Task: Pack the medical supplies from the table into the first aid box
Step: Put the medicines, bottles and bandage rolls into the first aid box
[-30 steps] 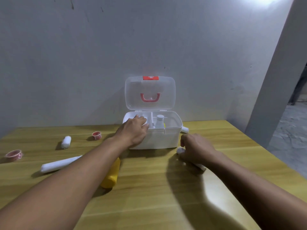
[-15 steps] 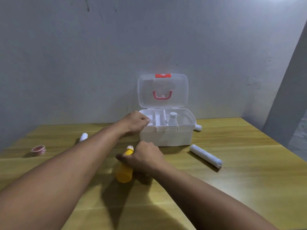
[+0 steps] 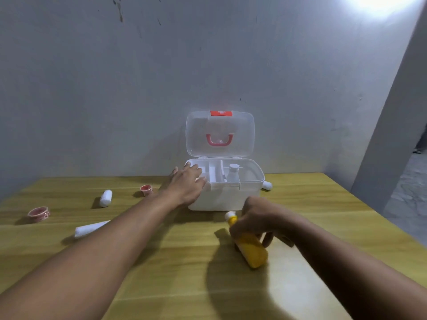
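Observation:
The white first aid box (image 3: 221,199) stands open at the table's far side, its clear lid (image 3: 219,133) up against the wall. A white bottle (image 3: 233,173) stands in its tray. My left hand (image 3: 186,184) rests flat on the box's left front rim, fingers spread, holding nothing. My right hand (image 3: 261,219) grips a yellow bottle with a white cap (image 3: 250,247), tilted and lifted just above the table in front of the box.
On the wooden table (image 3: 161,262) lie a short white roll (image 3: 105,197), a long white roll (image 3: 89,229), a small red cup (image 3: 146,189), a pink tape ring (image 3: 38,213) and another white roll (image 3: 267,185) behind the box's right corner. The table's edge drops off at right.
My right hand left the long roll at right, reached left to the yellow bottle, took hold of it and carried it rightward off the table. My left hand stayed on the box.

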The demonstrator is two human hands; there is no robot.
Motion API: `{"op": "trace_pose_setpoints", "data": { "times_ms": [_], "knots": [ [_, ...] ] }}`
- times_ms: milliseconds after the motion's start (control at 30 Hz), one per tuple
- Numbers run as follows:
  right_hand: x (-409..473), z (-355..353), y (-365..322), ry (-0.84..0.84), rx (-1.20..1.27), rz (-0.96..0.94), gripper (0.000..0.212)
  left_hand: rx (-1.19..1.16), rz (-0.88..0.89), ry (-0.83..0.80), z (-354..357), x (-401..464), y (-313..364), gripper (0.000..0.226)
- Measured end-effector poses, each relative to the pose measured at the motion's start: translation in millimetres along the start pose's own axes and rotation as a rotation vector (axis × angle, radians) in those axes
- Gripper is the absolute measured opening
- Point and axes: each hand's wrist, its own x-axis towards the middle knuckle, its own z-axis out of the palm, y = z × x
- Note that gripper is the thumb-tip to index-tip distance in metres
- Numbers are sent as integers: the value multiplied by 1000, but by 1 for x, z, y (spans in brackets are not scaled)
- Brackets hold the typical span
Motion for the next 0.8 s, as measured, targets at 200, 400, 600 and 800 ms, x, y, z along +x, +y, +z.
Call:
{"op": "trace_pose_setpoints", "data": {
  "times_ms": [200,400,600,800],
  "knots": [
    [-15,-75,14,278,313,-82,31,-8,81,114,11,8,7,21],
    [20,-100,2,608,414,-242,57,135,59,-59,12,7,16,44],
    [66,-80,-1,586,-98,-262,56,204,51,-94,10,1,22,51],
    [92,-69,16,526,-260,-104,41,206,55,-113,10,3,21,51]
  ]
}}
